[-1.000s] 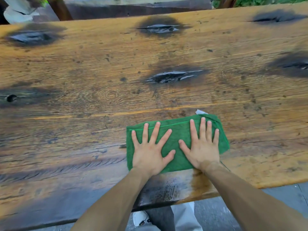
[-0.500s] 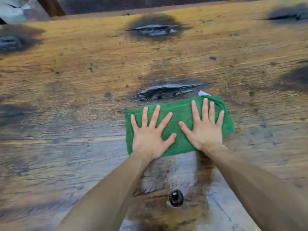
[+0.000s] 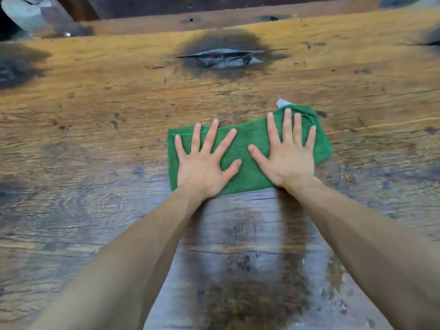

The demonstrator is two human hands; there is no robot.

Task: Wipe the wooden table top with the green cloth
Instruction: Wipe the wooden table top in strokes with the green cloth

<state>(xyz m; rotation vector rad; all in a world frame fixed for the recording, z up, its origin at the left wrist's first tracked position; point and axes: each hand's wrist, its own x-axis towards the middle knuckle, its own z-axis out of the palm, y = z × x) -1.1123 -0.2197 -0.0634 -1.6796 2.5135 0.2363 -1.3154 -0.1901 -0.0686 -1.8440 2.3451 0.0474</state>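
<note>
The folded green cloth [image 3: 245, 177] lies flat on the wooden table top [image 3: 107, 96], in the middle of the head view. My left hand [image 3: 202, 170] presses palm-down on its left half, fingers spread. Beside it, my right hand [image 3: 289, 158] presses palm-down on the right half, fingers spread too. Neither hand curls around the cloth. A small white tag [image 3: 282, 102] sticks out at the cloth's far right corner. A dark damp streak [image 3: 245, 258] runs on the wood from the cloth back toward me, between my forearms.
A dark scorched knot with a cracked hollow [image 3: 221, 58] sits beyond the cloth. More dark patches mark the far left [image 3: 16, 65] and far right [image 3: 431, 39]. The table's far edge [image 3: 214, 25] meets a dark beam behind it.
Both hands have pushed the cloth away from me across the table, past the middle knot toward the far one. A damp streak now trails behind the cloth.
</note>
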